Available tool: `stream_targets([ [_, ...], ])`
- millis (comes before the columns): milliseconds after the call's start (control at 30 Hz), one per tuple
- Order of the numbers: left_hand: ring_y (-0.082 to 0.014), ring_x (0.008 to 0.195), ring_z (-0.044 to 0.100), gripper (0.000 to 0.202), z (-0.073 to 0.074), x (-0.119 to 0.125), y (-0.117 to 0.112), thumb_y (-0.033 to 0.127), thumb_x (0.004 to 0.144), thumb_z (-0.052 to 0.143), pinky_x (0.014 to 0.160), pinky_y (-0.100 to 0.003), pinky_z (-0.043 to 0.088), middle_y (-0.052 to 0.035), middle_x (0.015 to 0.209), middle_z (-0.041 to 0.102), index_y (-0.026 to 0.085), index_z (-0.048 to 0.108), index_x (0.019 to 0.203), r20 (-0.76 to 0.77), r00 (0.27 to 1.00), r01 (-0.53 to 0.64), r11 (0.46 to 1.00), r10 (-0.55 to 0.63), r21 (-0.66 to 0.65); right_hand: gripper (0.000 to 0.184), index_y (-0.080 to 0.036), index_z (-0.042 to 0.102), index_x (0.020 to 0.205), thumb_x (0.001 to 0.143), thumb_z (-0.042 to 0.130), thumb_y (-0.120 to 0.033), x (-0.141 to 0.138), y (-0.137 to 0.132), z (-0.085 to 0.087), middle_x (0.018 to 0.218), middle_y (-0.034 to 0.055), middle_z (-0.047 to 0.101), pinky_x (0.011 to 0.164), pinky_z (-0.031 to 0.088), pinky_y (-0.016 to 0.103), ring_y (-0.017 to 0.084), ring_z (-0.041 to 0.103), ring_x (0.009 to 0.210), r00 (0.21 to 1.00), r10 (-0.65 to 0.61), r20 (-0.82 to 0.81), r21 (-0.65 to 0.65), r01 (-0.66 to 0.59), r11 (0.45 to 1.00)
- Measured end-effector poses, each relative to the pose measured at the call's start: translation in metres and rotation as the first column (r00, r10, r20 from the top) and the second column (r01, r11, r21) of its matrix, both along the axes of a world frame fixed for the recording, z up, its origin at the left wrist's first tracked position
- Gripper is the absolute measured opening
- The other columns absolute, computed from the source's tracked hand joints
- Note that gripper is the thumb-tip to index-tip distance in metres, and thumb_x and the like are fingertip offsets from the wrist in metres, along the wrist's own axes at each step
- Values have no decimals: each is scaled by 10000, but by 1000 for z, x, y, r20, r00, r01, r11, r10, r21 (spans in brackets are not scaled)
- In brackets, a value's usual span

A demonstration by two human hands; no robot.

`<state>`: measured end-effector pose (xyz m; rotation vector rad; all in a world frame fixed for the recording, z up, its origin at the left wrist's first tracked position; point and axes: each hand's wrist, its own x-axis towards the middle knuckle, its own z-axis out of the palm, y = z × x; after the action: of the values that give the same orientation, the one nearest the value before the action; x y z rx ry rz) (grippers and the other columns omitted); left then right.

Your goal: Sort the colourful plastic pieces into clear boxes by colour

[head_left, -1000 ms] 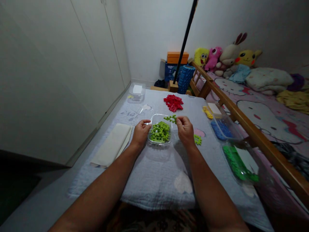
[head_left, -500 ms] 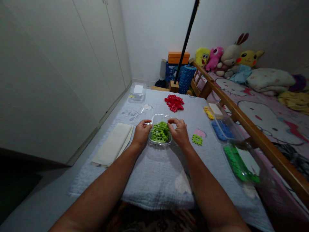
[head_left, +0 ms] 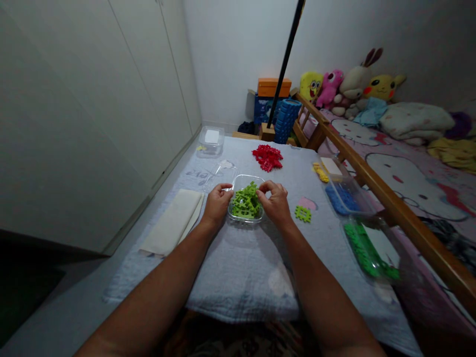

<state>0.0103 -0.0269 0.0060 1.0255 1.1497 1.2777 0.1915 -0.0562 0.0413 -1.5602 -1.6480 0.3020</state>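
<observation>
container (head_left: 241, 181): glossy plastic | green pieces (head_left: 244, 204): matt plastic | tablecloth (head_left: 241, 277): wrinkled cloth | rail (head_left: 357, 160): wood

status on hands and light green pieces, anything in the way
Left hand at left rim of clear tub. Right hand at light green pieces inside. Loose piece right of tub. No obstruction seen.

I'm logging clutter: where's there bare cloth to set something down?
Bare cloth shows between the forearms, nearer than the clear tub, and between the lone lime piece and boxed green pieces. Crowded: the tub's flanks, with the left hand and right hand, and the right edge, with boxed blue pieces.
</observation>
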Motion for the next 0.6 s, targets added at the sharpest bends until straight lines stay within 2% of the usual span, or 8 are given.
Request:
stream_targets([
  [133, -116, 517, 506, 419, 1, 0, 0, 403, 658, 737, 533, -232, 385, 64, 589, 567, 169, 646, 993, 6, 1000, 1, 1000, -1, -3, 77, -255, 639, 795, 867, 620, -275, -4, 3, -2, 856, 2, 724, 1043, 344, 461, 241, 601, 928, 999, -22, -28, -1, 22, 1000],
  [233, -123, 524, 520, 422, 2, 0, 0, 405, 649, 738, 529, -234, 383, 60, 589, 571, 172, 641, 987, 12, 1000, 7, 1000, -7, -10, 68, -267, 688, 851, 879, 627, -279, -5, 5, -4, 926, 15, 753, 1082, 320, 490, 255, 612, 999, 1000, -11, -20, -8, 10, 1000],
  [433, -116, 509, 497, 417, 7, 1, -3, 393, 648, 731, 524, -233, 381, 66, 579, 559, 172, 634, 988, 18, 1000, 9, 1000, -9, -24, 147, -276, 766, 954, 866, 649, -254, -1, 4, -6, 1063, 56, 768, 1145, 255, 561, 290, 591, 1185, 997, 72, 39, -49, -70, 996],
  [600, -106, 494, 471, 415, 7, 1, -3, 381, 644, 732, 514, -227, 362, 75, 565, 544, 166, 632, 985, 32, 999, 3, 1000, -3, -18, 185, -285, 796, 951, 869, 635, -247, 2, 3, -6, 1078, 61, 756, 1167, 245, 582, 284, 590, 1226, 984, 167, 60, -59, -163, 985],
])
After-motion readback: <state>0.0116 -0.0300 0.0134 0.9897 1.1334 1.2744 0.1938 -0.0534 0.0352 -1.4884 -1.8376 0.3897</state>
